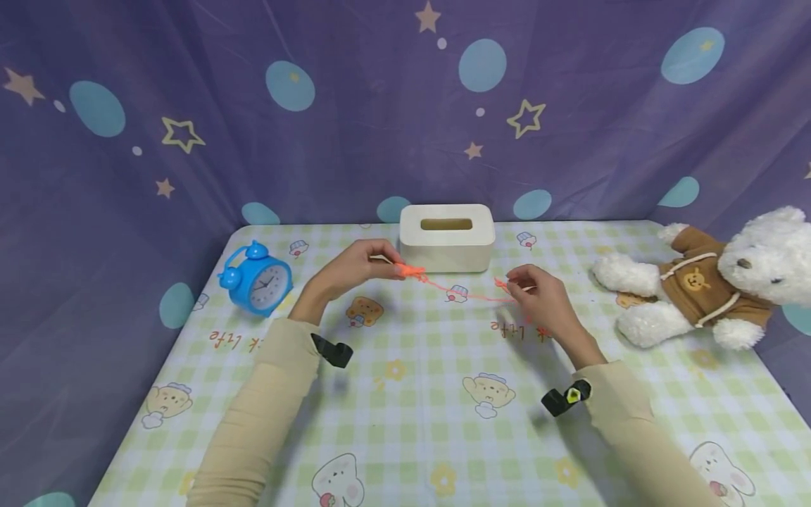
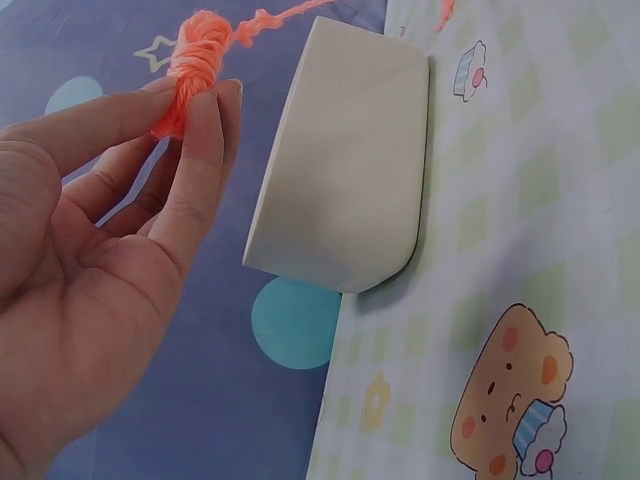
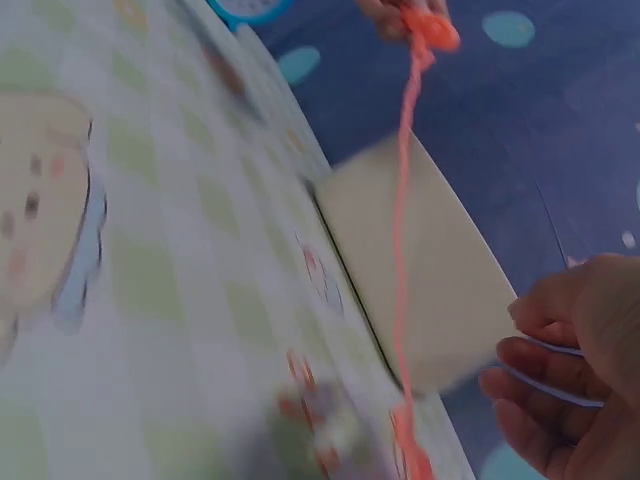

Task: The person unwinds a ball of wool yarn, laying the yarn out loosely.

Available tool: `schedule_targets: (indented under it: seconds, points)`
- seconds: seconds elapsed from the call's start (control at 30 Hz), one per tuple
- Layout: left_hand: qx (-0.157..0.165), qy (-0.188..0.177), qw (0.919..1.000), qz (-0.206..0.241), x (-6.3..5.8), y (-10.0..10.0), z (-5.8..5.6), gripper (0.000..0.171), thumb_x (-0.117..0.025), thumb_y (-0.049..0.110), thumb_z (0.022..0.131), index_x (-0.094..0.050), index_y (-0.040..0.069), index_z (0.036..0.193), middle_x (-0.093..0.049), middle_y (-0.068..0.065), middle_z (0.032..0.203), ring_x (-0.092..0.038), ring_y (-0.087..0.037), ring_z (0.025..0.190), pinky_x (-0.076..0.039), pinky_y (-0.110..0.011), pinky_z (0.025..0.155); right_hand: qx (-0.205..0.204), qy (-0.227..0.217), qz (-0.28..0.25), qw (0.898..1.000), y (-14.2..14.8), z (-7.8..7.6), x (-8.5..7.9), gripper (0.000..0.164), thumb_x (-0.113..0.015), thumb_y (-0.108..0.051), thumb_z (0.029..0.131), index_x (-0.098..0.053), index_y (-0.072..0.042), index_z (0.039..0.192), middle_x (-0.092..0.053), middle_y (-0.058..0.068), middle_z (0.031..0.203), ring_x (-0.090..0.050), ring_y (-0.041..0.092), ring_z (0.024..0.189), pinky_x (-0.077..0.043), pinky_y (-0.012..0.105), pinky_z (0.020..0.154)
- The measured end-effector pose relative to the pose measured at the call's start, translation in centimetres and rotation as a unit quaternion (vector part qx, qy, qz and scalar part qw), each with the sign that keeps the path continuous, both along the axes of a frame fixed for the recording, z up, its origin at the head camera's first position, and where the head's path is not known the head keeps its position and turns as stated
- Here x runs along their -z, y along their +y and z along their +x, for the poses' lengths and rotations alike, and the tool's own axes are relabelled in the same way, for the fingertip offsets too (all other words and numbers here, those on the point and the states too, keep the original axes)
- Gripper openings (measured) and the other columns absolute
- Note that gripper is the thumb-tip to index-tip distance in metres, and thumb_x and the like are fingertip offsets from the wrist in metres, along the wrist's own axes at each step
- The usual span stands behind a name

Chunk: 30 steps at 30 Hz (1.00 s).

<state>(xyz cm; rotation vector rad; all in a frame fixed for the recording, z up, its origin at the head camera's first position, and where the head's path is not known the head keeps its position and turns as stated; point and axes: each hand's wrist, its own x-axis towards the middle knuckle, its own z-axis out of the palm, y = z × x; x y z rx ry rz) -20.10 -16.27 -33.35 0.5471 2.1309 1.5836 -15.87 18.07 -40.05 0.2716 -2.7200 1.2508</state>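
Note:
My left hand (image 1: 364,264) pinches a small wound bundle of orange yarn (image 2: 197,60) between thumb and fingertips, held above the table. From the bundle a thin loose strand (image 3: 403,200) sags across toward my right hand (image 1: 538,296). In the head view, a bit of orange shows beside the right hand's bent fingertips, and the strand passes behind that hand. In the right wrist view the strand runs apart from the visible fingers (image 3: 535,365); its thicker part sits at the bottom edge. Whether the right fingertips grip any yarn is unclear.
A white tissue box (image 1: 446,250) stands at the table's back, just behind the yarn. On the left is a blue alarm clock (image 1: 260,282). A white teddy bear (image 1: 697,282) in a brown hoodie leans at the right. Purple curtain (image 1: 380,105) surrounds the checked tablecloth (image 1: 412,422).

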Motion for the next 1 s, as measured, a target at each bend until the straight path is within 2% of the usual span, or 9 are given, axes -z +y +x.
schedule_targets:
  seconds: [0.2,0.37,0.43,0.5,0.6,0.77,1.0]
  points:
    - [-0.003,0.003,1.0000,-0.008,0.1,0.0,0.0,0.023,-0.070,0.017,0.088,-0.064,0.002,0.104,-0.064,-0.012,0.108,-0.065,-0.025,0.100,-0.053,-0.038,0.094,-0.065,0.039,-0.031,0.997,-4.3,-0.7,-0.3,0.020,-0.066,-0.013,0.091,-0.065,-0.003,0.108,-0.068,0.011,0.101,-0.065,0.023,0.091,-0.055,0.038,0.080]
    - [0.003,0.000,1.0000,-0.001,0.2,0.1,-0.1,0.021,-0.070,0.015,0.088,-0.064,0.002,0.103,-0.061,-0.013,0.110,-0.063,-0.037,0.104,-0.053,-0.039,0.093,-0.106,0.044,-0.050,0.992,-7.5,-0.9,-0.2,0.024,-0.067,-0.018,0.090,-0.066,-0.005,0.111,-0.069,0.009,0.104,-0.065,0.022,0.095,-0.055,0.038,0.085]
    - [0.003,0.003,1.0000,-0.006,0.2,0.1,-0.1,0.019,-0.070,0.017,0.088,-0.064,0.004,0.102,-0.061,-0.012,0.110,-0.063,-0.037,0.104,-0.054,-0.039,0.092,-0.116,0.049,-0.057,0.990,-8.5,-0.9,-0.3,0.024,-0.068,-0.019,0.090,-0.068,-0.006,0.111,-0.070,0.008,0.103,-0.066,0.021,0.094,-0.055,0.037,0.084]
    - [0.001,0.007,0.9999,-0.014,0.1,0.1,0.0,0.020,-0.069,0.018,0.089,-0.064,0.005,0.102,-0.060,-0.011,0.110,-0.064,-0.032,0.101,-0.053,-0.039,0.092,-0.127,0.058,-0.068,0.988,-9.3,-1.0,-0.4,0.023,-0.068,-0.019,0.090,-0.069,-0.006,0.109,-0.071,0.008,0.101,-0.067,0.020,0.091,-0.056,0.035,0.082]
    - [-0.001,0.004,0.9999,-0.016,0.1,0.1,0.0,0.021,-0.069,0.019,0.089,-0.064,0.005,0.104,-0.061,-0.011,0.111,-0.064,-0.026,0.100,-0.053,-0.039,0.093,-0.136,0.060,-0.080,0.986,-10.0,-0.9,-0.5,0.017,-0.067,-0.019,0.091,-0.071,-0.007,0.103,-0.072,0.007,0.097,-0.067,0.018,0.085,-0.057,0.032,0.077]
    - [-0.009,-0.005,0.9999,-0.007,0.1,0.0,0.0,0.025,-0.070,0.019,0.089,-0.063,0.004,0.107,-0.063,-0.012,0.111,-0.064,-0.026,0.102,-0.050,-0.041,0.097,-0.144,0.045,-0.086,0.985,-10.4,-0.6,-0.7,0.012,-0.066,-0.018,0.092,-0.071,-0.007,0.094,-0.071,0.004,0.088,-0.066,0.013,0.076,-0.055,0.026,0.068]
    - [-0.025,0.006,0.9997,-0.007,0.1,-0.2,0.1,0.022,-0.070,0.018,0.088,-0.064,0.006,0.105,-0.064,-0.010,0.110,-0.064,-0.025,0.102,-0.046,-0.048,0.101,-0.166,0.013,-0.082,0.983,-9.7,0.1,-0.9,0.013,-0.066,-0.020,0.091,-0.071,-0.008,0.093,-0.070,-0.001,0.084,-0.065,0.011,0.077,-0.054,0.027,0.067]
